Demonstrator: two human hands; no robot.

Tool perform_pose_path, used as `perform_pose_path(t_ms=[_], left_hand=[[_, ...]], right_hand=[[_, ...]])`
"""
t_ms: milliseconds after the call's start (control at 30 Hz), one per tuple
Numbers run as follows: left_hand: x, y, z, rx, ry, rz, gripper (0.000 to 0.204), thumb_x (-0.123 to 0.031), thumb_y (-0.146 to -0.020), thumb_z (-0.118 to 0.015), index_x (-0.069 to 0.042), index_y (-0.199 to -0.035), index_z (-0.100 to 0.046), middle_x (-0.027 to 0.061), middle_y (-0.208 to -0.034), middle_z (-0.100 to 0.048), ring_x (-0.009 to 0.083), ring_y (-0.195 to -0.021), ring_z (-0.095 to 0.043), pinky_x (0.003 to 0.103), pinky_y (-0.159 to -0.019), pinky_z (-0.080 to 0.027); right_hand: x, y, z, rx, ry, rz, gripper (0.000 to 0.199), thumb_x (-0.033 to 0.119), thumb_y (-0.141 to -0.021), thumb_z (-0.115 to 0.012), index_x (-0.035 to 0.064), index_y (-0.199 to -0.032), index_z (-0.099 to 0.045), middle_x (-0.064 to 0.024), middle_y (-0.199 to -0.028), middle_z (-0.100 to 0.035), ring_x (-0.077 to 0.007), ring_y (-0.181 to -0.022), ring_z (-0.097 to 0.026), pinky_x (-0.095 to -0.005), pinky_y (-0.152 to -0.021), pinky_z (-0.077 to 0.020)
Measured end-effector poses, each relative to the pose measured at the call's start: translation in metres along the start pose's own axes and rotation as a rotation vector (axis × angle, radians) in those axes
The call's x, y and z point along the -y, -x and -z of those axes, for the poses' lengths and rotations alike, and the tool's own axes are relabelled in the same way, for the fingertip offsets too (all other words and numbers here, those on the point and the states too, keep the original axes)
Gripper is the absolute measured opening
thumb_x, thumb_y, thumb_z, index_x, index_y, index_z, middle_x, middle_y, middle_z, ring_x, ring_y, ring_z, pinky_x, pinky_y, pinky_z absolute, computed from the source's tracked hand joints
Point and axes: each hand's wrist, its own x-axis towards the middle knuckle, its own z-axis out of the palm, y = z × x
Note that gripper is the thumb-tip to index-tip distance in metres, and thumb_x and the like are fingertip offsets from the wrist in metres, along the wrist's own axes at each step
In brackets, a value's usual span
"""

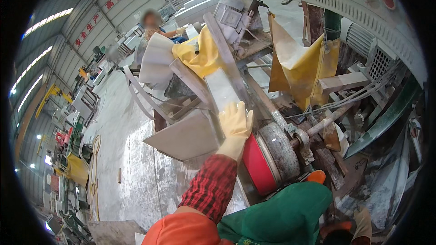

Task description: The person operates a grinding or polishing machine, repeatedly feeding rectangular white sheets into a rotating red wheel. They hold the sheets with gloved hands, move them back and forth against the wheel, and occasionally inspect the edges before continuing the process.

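My left hand [235, 121], in a pale cream rubber glove, lies on the near end of a long pale slab [222, 88]. Its fingers are stretched out and a little spread, pointing away from me. The slab slopes between wooden side boards [193, 79]. Beside my wrist is a wide wheel with a red band [258, 165] and a worn grey metal drum [279, 149] on a shaft [329, 120]. My right hand cannot be made out; a tan shape [362, 222] at the lower right is too unclear to name.
Yellow sheets [295, 66] hang over the machine frame. A control box with round buttons [363, 0] stands at the upper right, and a grey board [186, 136] juts out left of the slab. Farther back is another person [152, 27]. Loose cables [345, 100] cross the right side.
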Motion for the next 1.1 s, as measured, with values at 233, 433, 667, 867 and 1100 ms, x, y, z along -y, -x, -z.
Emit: perform_pose_path(t_ms=[233, 433, 667, 867, 1100], left_hand=[[-0.015, 0.001, 0.012, 0.013, 0.069, -0.011, 0.044, -0.044, -0.090, -0.068, -0.013, -0.121, -0.062, 0.0102, -0.110, -0.059, 0.0313, -0.109, -0.056, 0.052, -0.092, -0.042], [-0.013, 0.007, 0.018, -0.011, 0.098, -0.041, 0.044, -0.045, -0.087, -0.072, -0.013, -0.115, -0.062, 0.0109, -0.110, -0.058, 0.0318, -0.110, -0.056, 0.051, -0.089, -0.042], [-0.018, 0.011, 0.025, 0.034, 0.069, -0.024, 0.048, -0.045, -0.086, -0.072, -0.013, -0.121, -0.061, 0.0122, -0.116, -0.057, 0.0332, -0.114, -0.054, 0.054, -0.091, -0.042], [-0.021, 0.014, 0.028, 0.062, 0.064, -0.004, 0.052, -0.046, -0.088, -0.071, -0.013, -0.126, -0.060, 0.0127, -0.120, -0.058, 0.0333, -0.118, -0.053, 0.057, -0.098, -0.041], [-0.022, 0.020, 0.035, 0.084, 0.067, 0.013, 0.051, -0.047, -0.089, -0.069, -0.013, -0.126, -0.060, 0.0128, -0.118, -0.058, 0.0322, -0.119, -0.054, 0.056, -0.097, -0.041]], right_hand=[[-0.065, -0.051, -0.029, -0.038, 0.094, -0.097, 0.033, 0.009, -0.098, -0.060, -0.0057, -0.128, -0.062, -0.0238, -0.118, -0.071, -0.0299, -0.087, -0.074, -0.0409, -0.074, -0.0593], [-0.037, -0.010, -0.013, -0.008, 0.043, -0.072, 0.039, 0.011, -0.099, -0.060, -0.0058, -0.134, -0.060, -0.0230, -0.111, -0.074, -0.0280, -0.081, -0.074, -0.0404, -0.073, -0.0589], [-0.011, 0.027, -0.006, -0.028, 0.059, -0.017, 0.045, 0.012, -0.100, -0.060, -0.0057, -0.142, -0.056, -0.0230, -0.115, -0.073, -0.0256, -0.082, -0.073, -0.0385, -0.073, -0.0585], [-0.010, 0.034, -0.007, -0.044, 0.030, -0.011, 0.045, 0.011, -0.101, -0.058, -0.0064, -0.142, -0.055, -0.0242, -0.113, -0.073, -0.0264, -0.082, -0.073, -0.0385, -0.072, -0.0586], [-0.011, 0.043, -0.009, -0.069, -0.064, 0.043, 0.044, 0.010, -0.102, -0.057, -0.0072, -0.143, -0.054, -0.0256, -0.111, -0.072, -0.0275, -0.082, -0.073, -0.0385, -0.071, -0.0587]])
